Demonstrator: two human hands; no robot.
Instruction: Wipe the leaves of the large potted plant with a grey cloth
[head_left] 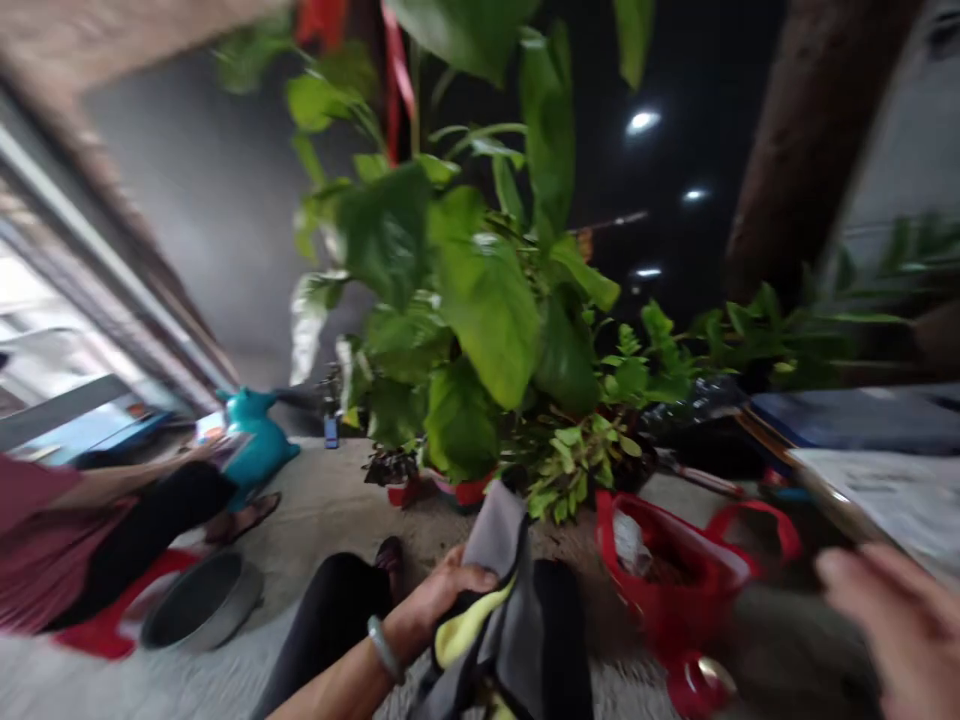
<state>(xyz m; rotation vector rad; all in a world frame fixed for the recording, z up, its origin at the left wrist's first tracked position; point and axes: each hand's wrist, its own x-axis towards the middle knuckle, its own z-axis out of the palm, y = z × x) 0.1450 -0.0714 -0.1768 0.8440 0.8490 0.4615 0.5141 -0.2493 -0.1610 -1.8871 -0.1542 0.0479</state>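
Note:
My left hand (450, 590), with a bracelet at the wrist, is closed on a piece of grey, black and yellow cloth (506, 590). The cloth hangs over my lap between my dark-clad knees, its thumb-side edge folded to show a yellow strip. At the right edge, my right hand (892, 620) is raised and blurred, with fingers stretched out and nothing visible in them. Left of that hand stands a red bag (667, 600) with something whitish inside. A small red object with a shiny round top (701, 685) sits below the bag.
Large leafy potted plants (480, 300) rise straight ahead. A grey basin (202, 600) lies at left, beside another person (60, 530) seated on a red stool (124, 615) near a teal animal-shaped seat (259, 440). A table with papers (885, 500) stands at right.

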